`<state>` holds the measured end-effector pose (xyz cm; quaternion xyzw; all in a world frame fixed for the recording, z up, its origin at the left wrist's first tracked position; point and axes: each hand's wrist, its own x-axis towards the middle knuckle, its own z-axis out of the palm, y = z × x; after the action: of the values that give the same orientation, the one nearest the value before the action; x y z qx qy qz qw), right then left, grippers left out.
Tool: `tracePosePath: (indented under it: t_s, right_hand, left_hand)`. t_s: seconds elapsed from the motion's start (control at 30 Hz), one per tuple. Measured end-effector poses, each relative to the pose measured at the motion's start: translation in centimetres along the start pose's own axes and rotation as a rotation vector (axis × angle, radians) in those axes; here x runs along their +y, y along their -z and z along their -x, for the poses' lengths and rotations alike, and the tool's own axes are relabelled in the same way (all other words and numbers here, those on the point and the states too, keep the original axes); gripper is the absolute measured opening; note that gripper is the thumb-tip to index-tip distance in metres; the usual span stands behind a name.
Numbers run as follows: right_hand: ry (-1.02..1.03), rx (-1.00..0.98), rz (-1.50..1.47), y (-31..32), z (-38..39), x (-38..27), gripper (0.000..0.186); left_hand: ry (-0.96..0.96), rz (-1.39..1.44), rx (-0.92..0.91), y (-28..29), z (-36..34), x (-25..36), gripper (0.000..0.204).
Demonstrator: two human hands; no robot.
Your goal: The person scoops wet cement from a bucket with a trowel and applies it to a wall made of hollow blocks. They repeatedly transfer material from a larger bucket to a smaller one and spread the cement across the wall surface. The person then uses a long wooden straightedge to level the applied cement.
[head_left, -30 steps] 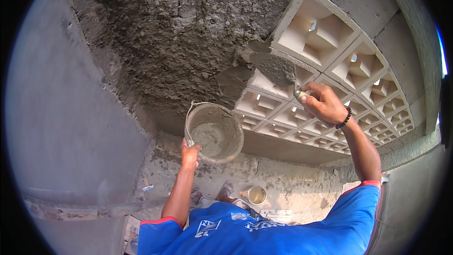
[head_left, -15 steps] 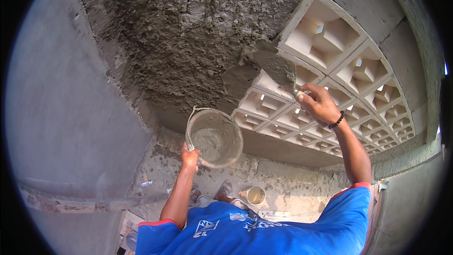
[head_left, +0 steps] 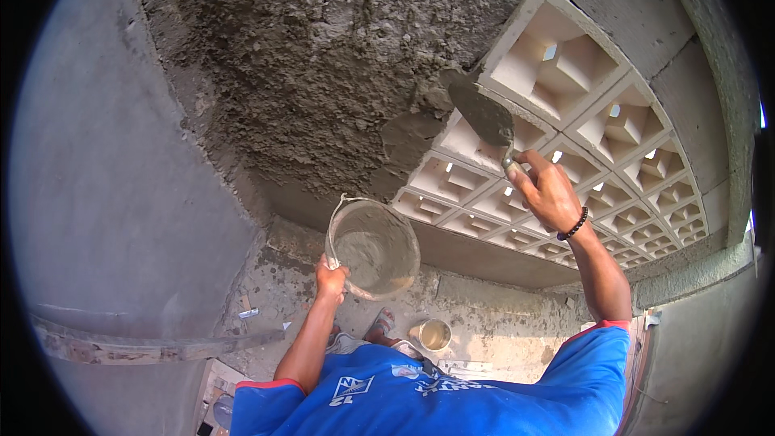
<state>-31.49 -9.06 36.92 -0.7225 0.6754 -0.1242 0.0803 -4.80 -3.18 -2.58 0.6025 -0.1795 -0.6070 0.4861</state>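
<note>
My left hand (head_left: 331,278) is closed on the handle side of a bucket (head_left: 408,262) that holds wet grey mortar (head_left: 365,244). In my right hand (head_left: 552,192) is a trowel (head_left: 484,119), gripped by its short handle. Its pointed blade, coated with mortar, lies at the border between the rough mortar-covered wall (head_left: 323,56) and the pale ventilation blocks (head_left: 601,64). Whether the blade tip touches the wall I cannot tell for sure. A smoother patch of mortar (head_left: 408,139) shows beside the blocks, left of the blade.
A smooth grey wall (head_left: 121,169) rises on the left. Below, on the mortar-spattered floor, stands a small pail (head_left: 434,335) next to my feet. A wooden plank (head_left: 137,351) runs along the lower left. Concrete framing (head_left: 678,16) borders the blocks at the right.
The trowel has shifted slightly right, and its blade now shows less of a mortar heap. My left hand and the bucket have moved a little right and down.
</note>
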Motion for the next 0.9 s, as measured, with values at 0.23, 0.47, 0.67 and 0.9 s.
tracePosePath:
  t_s: [0.23,0.47,0.67,0.9]
  right_hand:
    - [0.207,-0.149,0.125,-0.8,0.3,0.8,0.034]
    - [0.264,-0.141,0.038,-1.8,-2.2,2.9,0.035]
    - [0.127,-0.163,-0.543,-1.0,-4.1,4.8,0.038]
    - [0.009,-0.207,-0.599,-4.6,-3.4,7.9,0.036]
  left_hand:
    - [0.03,-0.038,-0.027,0.2,0.9,-2.4,0.055]
    - [0.093,-0.113,-0.026,-0.4,3.3,-1.4,0.058]
    - [0.111,-0.077,-0.034,0.2,3.1,-2.6,0.062]
    - [0.093,-0.117,-0.033,-0.4,3.7,-0.7,0.065]
